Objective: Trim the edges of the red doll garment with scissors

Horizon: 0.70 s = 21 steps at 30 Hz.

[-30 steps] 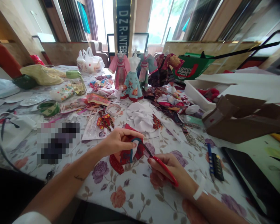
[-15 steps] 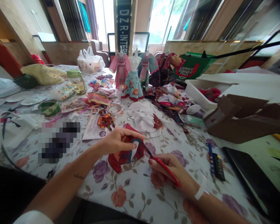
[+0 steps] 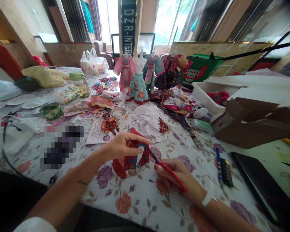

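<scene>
My left hand (image 3: 122, 145) is closed on a piece of red and blue patterned fabric (image 3: 129, 162), thumb and fingers pinching it from above. A pale patch shows in the fabric beside the thumb tip. In my right hand (image 3: 176, 172) are red-handled scissors (image 3: 172, 175), gripped by the handles. Their dark blades point up and left and meet the fabric's right side near my left fingertips. Just beyond my hands lie crumpled white fabric (image 3: 145, 119) and a red and yellow patterned ribbon bow (image 3: 109, 125).
Dressed miniature mannequins (image 3: 136, 85) stand at the back centre, with fabric scraps around them. At the right are a brown cardboard box (image 3: 246, 125), a black flat case (image 3: 256, 187) and a blue pencil (image 3: 219, 166). A green tape roll (image 3: 51, 111) and a power strip (image 3: 19, 129) are at the left.
Almost nothing differs. The scissors' handles in my right hand have shifted very slightly; my left hand and the fabric stay in place.
</scene>
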Tool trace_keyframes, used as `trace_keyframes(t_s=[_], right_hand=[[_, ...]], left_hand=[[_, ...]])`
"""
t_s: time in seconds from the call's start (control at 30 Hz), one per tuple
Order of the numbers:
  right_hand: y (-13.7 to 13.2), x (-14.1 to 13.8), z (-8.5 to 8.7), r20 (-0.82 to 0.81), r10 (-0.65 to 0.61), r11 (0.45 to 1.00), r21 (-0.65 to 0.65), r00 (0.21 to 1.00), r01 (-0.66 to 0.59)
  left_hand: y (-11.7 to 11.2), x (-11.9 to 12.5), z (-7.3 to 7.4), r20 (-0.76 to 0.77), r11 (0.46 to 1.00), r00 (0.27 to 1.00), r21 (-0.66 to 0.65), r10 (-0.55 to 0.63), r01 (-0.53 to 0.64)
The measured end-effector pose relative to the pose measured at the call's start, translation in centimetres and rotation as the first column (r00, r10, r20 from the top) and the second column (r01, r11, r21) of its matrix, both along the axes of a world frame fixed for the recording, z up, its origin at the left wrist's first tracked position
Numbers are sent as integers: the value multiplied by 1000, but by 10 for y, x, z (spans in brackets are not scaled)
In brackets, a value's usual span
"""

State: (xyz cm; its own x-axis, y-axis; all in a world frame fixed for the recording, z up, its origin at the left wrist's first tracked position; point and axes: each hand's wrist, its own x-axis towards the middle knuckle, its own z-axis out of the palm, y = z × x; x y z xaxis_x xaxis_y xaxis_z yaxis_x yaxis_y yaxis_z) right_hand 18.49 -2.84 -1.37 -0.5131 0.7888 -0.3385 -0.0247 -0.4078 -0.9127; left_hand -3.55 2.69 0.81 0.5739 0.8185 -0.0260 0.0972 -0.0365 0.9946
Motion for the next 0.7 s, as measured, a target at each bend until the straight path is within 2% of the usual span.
trace_keyframes(t_s=[0.7], right_hand=[[0,-1,3,22,-3,1000,9,1000,3]], left_hand=[[-1,2,2,14,999,1000,-41,-10,11]])
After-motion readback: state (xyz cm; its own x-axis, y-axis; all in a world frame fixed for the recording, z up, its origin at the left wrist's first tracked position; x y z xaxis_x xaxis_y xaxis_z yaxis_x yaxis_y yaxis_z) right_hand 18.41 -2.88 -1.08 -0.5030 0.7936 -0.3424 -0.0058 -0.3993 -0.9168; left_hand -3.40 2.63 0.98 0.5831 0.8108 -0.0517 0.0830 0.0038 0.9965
